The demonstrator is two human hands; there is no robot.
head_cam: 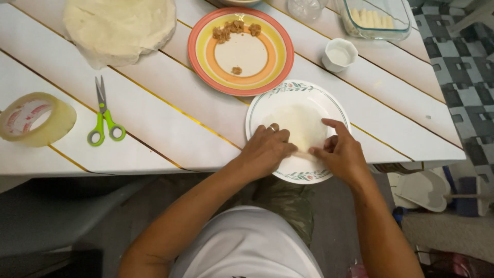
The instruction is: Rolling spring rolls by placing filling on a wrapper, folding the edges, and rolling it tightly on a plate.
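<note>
A thin pale wrapper (303, 126) lies on a white plate with a green leaf rim (288, 91) at the table's near edge. My left hand (265, 149) presses on the wrapper's near left edge, fingers curled over it. My right hand (339, 152) pinches the near right edge, thumb and forefinger on the fold. Between the two hands the wrapper's near edge is rolled up. What is inside the roll is hidden.
An orange-and-yellow striped plate (206, 51) with brown filling crumbs sits behind. A stack of wrappers (118, 25) lies far left. Green-handled scissors (104, 116), a tape roll (33, 119), a small white cup (338, 54) and a glass dish (375, 18) are also on the table.
</note>
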